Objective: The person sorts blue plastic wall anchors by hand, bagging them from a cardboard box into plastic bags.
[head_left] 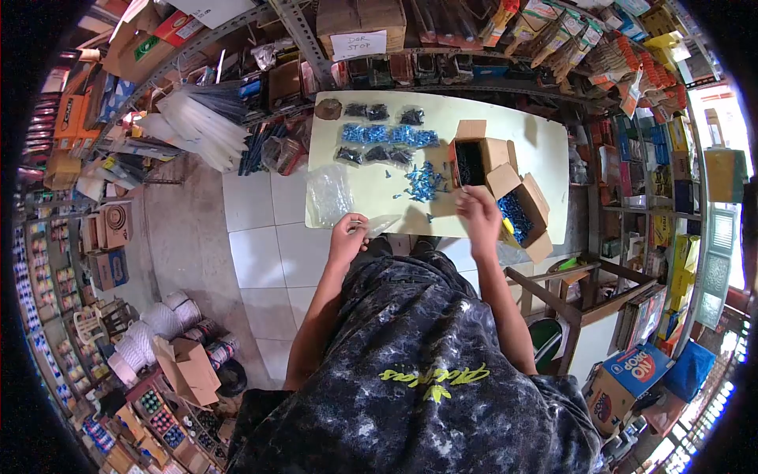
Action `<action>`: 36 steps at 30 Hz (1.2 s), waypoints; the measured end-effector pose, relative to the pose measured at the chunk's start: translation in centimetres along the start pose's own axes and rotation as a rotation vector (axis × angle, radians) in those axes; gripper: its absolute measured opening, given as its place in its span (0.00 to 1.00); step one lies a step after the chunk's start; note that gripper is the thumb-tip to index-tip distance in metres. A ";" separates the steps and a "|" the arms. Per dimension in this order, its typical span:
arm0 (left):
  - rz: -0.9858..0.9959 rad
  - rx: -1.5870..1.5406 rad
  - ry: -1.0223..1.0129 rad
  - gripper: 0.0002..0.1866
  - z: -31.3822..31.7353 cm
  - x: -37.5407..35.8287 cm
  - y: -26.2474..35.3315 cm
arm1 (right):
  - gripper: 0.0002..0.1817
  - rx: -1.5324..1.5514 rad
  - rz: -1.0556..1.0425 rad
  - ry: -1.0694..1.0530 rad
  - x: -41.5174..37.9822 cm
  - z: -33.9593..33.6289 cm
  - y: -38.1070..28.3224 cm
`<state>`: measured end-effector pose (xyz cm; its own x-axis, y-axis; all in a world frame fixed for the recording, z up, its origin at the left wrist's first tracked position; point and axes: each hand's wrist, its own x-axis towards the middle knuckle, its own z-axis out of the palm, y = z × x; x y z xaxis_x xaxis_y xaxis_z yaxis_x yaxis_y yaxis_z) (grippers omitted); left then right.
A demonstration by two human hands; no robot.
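My left hand (347,235) is closed on a small clear plastic bag (382,224) at the table's near edge. My right hand (479,213) has its fingers curled together beside the open cartons; whatever is in them, if anything, is too small to make out. A loose heap of small blue pieces (425,183), like wall plugs, lies ahead of my hands. Beyond it are rows of filled bags, blue ones (388,135) between dark ones (374,154). One carton (471,163) holds dark pieces, and another (517,220) holds blue pieces. Flat clear bags (328,194) lie at the left.
The pale table (545,146) stands before me, with a round brown object (328,109) at its far left corner. Stocked shelves surround it. A wooden frame (580,304) is close on my right. Rope coils (162,320) and an open carton (188,370) sit at left.
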<state>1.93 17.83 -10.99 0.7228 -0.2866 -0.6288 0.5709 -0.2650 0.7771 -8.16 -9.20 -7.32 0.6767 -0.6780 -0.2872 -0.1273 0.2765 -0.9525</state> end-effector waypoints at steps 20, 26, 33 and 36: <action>0.030 0.031 -0.076 0.07 -0.3 1.0 -0.2 | 0.21 -1.399 0.090 -0.053 6.9 -13.0 2.0; 0.029 0.034 -0.067 0.07 -0.1 0.6 -0.1 | 0.18 -1.279 0.066 -0.061 6.6 -14.0 3.0; 0.024 0.031 -0.080 0.08 0.2 1.0 -0.1 | 0.16 -1.055 0.075 0.092 4.6 -13.8 2.7; 0.025 0.038 -0.083 0.09 0.4 1.2 0.2 | 0.15 -0.889 -0.062 0.229 3.5 -13.6 2.8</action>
<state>2.76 17.12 -11.61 0.7012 -0.3686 -0.6103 0.5364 -0.2913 0.7921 -16.06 -20.08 -12.31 0.5525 -0.8188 -0.1559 -0.6706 -0.3256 -0.6666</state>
